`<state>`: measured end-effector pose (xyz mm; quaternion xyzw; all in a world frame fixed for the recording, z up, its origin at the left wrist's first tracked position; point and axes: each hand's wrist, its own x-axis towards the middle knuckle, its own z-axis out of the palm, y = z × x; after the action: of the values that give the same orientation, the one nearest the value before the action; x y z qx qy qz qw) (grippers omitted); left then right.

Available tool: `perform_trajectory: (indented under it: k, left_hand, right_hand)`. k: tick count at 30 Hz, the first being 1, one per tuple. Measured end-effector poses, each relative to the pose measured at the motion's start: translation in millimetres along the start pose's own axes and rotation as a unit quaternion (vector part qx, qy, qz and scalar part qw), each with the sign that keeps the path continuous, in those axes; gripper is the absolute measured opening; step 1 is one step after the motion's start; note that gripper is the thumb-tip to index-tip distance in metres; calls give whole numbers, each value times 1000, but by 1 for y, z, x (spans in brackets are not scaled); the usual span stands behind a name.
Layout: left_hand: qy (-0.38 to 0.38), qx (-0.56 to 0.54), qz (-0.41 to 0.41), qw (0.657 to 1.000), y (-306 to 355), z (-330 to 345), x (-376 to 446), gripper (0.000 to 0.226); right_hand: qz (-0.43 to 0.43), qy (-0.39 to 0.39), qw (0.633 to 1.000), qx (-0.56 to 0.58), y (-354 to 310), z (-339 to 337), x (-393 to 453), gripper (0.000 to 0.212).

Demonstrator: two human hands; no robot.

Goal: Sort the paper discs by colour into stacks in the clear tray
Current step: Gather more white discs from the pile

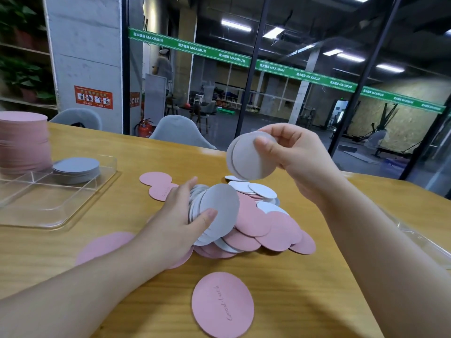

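The right hand (290, 154) was raised above the table (305, 289) and pinched two overlapping grey discs (249, 159) between thumb and fingers. The left hand (180, 215) gripped a fanned bundle of grey discs (217, 211), thumb pressed on the front disc and fingers curled behind, with the bundle resting against the loose pile (263, 225). That pile lay on the table between the two forearms and consisted of mixed pink and grey discs, overlapping one another. Separate pink discs lay around it: two (156, 184) beyond the left hand, one (102, 247) partly under the left forearm, and one (222, 306) near the table's front edge, bearing script lettering. The clear tray (80, 201) stood at left, well apart from the pile. It held a low grey stack (76, 170) in a far compartment. A tall pink stack (23, 142) stood beside the grey stack, at the frame's left edge.
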<state>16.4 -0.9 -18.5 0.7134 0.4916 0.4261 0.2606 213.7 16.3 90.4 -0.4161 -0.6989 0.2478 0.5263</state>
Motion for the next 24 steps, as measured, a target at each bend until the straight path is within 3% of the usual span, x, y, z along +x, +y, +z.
perform_trajectory:
  k: [2,6,9,15,20,24]
  left_hand:
    - [6,-9,3,1000,-1,0,1,81]
    - [-6,-6,6,1000,-1,0,0,75]
    - [-6,-7,9,1000,0,-1,0,76]
    - [-2,-24,5,1000,-1,-1,0,82]
    - [3,-22,8,1000,-2,0,-1,87]
    - [20,4,37,999,2,1,-5,83]
  right_hand:
    - [32,-83,995,34,-3,-2,-4,7]
    - [2,-161,975,-156,-5,-2,-7,8]
    - [25,-198,961,-189,-6,5,-10,9]
    - [8,-196,950,-242,-10,18,-14,8]
    - [54,-196,947,-250,-9,19,-16,16]
    - [60,-87,964,-244,-2,30,-14,32]
